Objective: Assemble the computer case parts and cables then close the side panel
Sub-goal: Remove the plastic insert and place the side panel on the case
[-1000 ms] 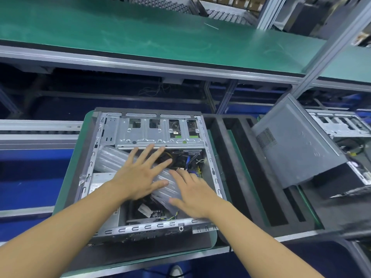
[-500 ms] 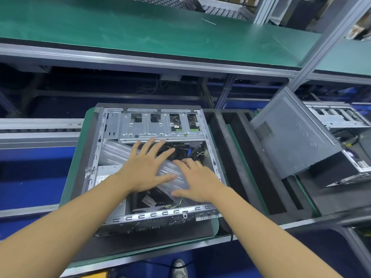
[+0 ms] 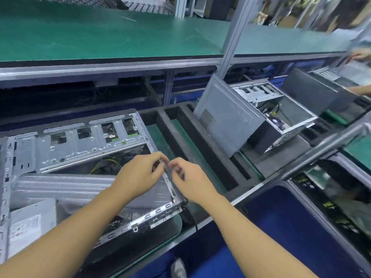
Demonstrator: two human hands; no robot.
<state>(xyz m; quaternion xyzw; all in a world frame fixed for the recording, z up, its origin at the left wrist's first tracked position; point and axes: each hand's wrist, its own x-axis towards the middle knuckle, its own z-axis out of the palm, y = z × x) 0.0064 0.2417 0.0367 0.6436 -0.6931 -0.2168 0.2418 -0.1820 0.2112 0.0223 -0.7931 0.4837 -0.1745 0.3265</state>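
Computer case [image 3: 84, 147] rim pinched by left hand [image 3: 138, 175] and right hand [image 3: 192, 183].

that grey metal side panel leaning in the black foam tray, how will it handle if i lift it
The grey metal side panel looks a thin, broad sheet, so probably stiff yet light for its size, perhaps flexing slightly. It stands tilted against the neighbouring open metal case, so a push could tip or slide it.
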